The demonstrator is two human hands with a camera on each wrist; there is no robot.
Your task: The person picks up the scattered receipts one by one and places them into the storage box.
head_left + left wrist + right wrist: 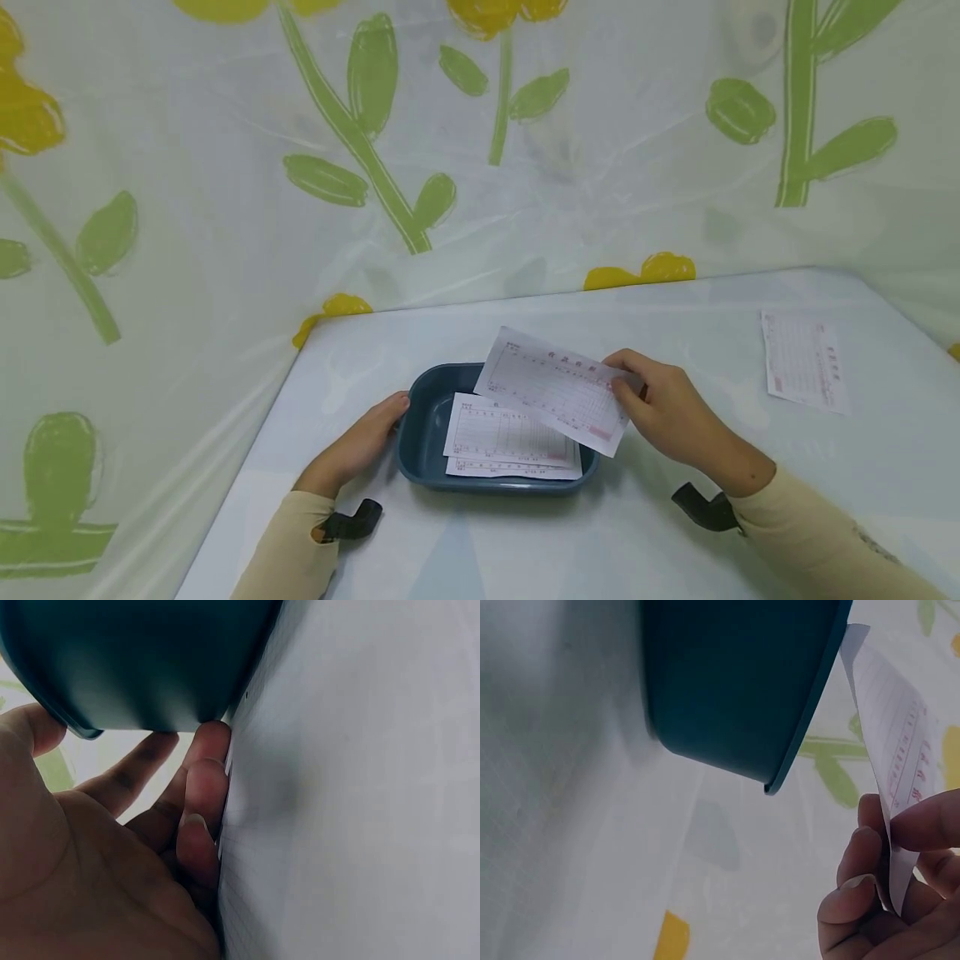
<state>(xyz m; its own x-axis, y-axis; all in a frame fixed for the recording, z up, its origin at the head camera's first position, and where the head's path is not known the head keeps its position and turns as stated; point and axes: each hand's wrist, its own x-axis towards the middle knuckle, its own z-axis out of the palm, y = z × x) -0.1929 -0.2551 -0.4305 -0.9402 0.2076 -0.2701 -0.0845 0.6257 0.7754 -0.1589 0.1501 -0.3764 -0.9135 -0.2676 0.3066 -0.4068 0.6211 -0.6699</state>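
A dark blue-green plastic basin (420, 433) sits on the table with several printed paper slips (510, 437) inside, overlapping one another. At its left end my left hand (367, 442) holds it, thumb (45, 731) at the rim and fingertips against the outer wall. Over the basin's right side, my right hand (667, 408) pinches one slip (551, 383) by its right end between thumb and fingers. This slip is tilted, with red and dark print facing up, and it partly hides the slips below. In the right wrist view the slip (892, 727) appears nearly edge-on beside the basin's rim.
Another printed slip (806, 362) lies flat on the white table (562, 550), toward the far right. A pale curtain (600, 200) with yellow flowers and green leaves hangs behind and to the left. Black curved pieces (356, 521) stick out by both wrists.
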